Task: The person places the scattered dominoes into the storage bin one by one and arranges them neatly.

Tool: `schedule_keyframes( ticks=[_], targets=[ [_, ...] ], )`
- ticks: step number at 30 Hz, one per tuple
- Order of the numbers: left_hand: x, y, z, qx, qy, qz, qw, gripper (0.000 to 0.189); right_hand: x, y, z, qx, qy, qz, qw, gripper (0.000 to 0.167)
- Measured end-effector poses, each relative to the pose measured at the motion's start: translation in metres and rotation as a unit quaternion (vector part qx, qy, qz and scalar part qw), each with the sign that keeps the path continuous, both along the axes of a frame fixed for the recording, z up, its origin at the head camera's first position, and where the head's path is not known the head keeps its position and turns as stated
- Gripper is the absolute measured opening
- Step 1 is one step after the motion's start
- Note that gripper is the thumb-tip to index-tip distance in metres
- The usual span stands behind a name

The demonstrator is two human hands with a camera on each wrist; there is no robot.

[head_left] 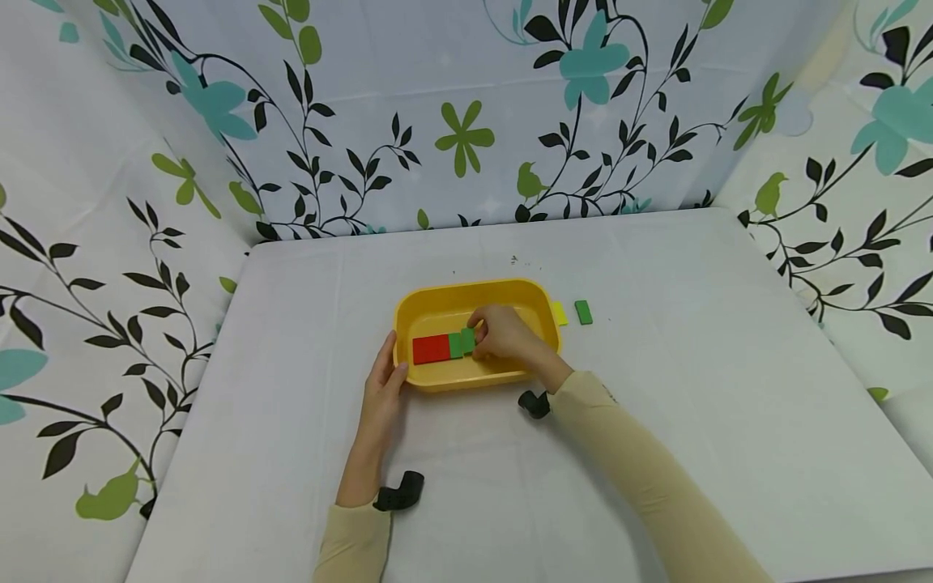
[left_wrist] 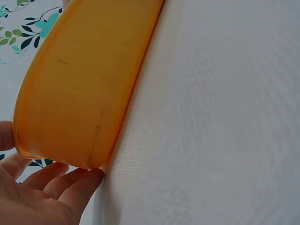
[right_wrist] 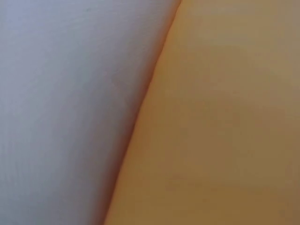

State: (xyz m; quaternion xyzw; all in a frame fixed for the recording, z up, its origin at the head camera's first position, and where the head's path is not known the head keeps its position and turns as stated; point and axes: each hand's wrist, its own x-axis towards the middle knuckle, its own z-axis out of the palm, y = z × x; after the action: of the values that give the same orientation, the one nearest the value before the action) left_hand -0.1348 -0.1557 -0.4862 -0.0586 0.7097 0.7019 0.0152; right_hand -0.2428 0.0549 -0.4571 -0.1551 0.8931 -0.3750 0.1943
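A yellow tray (head_left: 437, 384) sits on the white table. My left hand (head_left: 384, 376) holds its left end; in the left wrist view the thumb lies at the rim and the fingers (left_wrist: 84, 190) touch the end wall. Inside the tray, my right hand (head_left: 506, 334) pinches a small green block (head_left: 468, 341) between thumb and fingers. That block is right beside another green piece (head_left: 455, 346), which adjoins a red piece (head_left: 431, 349) in a row. The right wrist view shows only the tray's outer wall (right_wrist: 211, 122) up close; the hand is out of sight there.
A yellow block (head_left: 559, 313) lies against the outside of the tray's right end. Just right of it, a green block (head_left: 583, 312) rests on the white tabletop (head_left: 692, 364). Leaf-patterned cloth (head_left: 466, 81) stands behind and at both sides.
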Motion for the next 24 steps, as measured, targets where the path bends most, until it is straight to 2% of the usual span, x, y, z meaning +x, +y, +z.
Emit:
schedule_keyframes(
  ticks=[24],
  targets=[
    [-0.0005,0.0007,0.0001,0.003,0.003,-0.008,1.0000,0.055,0.0015,-0.0035,-0.0002,0.033,0.010,0.007,0.9994,0.045]
  ],
)
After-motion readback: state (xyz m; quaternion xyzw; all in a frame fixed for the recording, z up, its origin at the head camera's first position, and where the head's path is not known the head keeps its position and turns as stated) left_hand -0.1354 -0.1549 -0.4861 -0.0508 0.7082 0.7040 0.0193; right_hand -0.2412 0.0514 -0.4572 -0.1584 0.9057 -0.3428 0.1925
